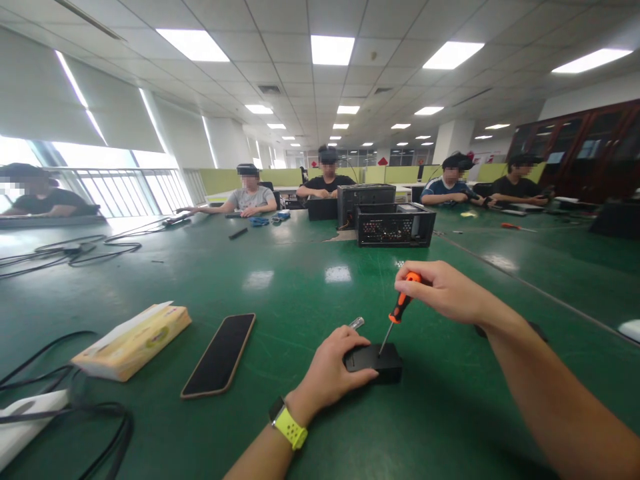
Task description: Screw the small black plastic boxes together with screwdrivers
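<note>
Screwdriver [400,308], orange and black, leans with its handle up to the right and its tip down at the top of a small black box [386,362]. The right hand's [440,288] grip is narrow, thumb and fingers closed around the upper end of the handle. The left hand's [336,365] grip is part open, holding the box at its left end, thumb along the near side and fingers over the far side. The box lies on the green desk [300,283] at the near middle, slightly right. A small clear object [357,323] lies just beyond it. A phone [220,355] lies left of the left hand, and a yellow tissue pack [143,341] farther left. An open computer case [395,228] stands on the far side, well apart from both hands.
</note>
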`<state>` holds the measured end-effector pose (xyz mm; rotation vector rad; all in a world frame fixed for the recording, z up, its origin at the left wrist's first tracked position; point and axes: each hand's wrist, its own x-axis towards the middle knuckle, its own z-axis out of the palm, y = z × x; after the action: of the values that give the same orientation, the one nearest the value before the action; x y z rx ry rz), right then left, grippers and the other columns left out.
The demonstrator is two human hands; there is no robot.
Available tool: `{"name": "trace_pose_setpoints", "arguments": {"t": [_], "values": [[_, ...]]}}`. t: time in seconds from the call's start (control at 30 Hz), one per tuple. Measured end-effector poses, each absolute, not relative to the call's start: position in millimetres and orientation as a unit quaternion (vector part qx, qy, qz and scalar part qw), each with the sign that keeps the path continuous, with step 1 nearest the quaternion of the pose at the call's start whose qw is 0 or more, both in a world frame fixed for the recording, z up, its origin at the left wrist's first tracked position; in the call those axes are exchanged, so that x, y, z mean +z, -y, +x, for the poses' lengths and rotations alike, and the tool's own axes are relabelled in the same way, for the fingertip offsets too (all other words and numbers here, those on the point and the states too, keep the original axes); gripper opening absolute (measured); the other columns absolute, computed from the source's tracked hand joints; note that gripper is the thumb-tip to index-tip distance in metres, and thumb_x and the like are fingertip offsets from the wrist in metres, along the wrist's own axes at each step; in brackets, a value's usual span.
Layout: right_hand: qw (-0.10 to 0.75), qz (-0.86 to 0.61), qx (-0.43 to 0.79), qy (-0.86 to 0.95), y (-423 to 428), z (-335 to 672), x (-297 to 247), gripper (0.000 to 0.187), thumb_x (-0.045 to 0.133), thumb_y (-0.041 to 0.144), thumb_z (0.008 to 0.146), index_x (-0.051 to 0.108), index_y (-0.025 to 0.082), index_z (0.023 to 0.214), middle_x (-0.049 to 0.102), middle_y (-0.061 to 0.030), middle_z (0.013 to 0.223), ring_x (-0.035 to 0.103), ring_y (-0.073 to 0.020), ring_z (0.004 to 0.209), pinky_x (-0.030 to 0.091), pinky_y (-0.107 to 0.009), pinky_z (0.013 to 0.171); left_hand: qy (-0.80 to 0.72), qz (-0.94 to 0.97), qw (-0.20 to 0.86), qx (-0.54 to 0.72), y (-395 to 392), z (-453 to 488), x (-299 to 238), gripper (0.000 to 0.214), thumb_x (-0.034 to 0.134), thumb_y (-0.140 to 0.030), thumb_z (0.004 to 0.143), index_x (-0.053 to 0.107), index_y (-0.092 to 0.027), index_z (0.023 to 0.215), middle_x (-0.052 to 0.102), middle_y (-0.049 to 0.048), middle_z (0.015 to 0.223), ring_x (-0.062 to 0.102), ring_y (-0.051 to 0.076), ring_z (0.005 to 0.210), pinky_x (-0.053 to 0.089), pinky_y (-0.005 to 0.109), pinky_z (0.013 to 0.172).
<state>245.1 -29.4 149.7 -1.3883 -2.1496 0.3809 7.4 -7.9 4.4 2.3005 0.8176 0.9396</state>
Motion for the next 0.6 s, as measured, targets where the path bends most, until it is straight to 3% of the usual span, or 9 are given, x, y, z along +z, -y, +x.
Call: {"name": "trace_pose_setpoints", "arguments": {"t": [0.6], "values": [[0.246, -0.474, 0.157, 0.831, 31.8, 224.8, 143.4, 0.029, 0.053, 0.041, 0.093, 0.066, 0.018, 0.083, 0.062, 0.0015, 0.072, 0.051, -0.0120, 0.064, 0.037, -0.025, 0.062, -0.302, 0.872, 0.208, 0.325, 6.7, 3.7, 3.2, 0.036, 0.082, -0.032, 0.074, 0.071, -0.021, 0.107, 0.063, 0.0048, 0.100, 0.060, 0.023, 0.095, 0.048, 0.031, 0.083]]}}
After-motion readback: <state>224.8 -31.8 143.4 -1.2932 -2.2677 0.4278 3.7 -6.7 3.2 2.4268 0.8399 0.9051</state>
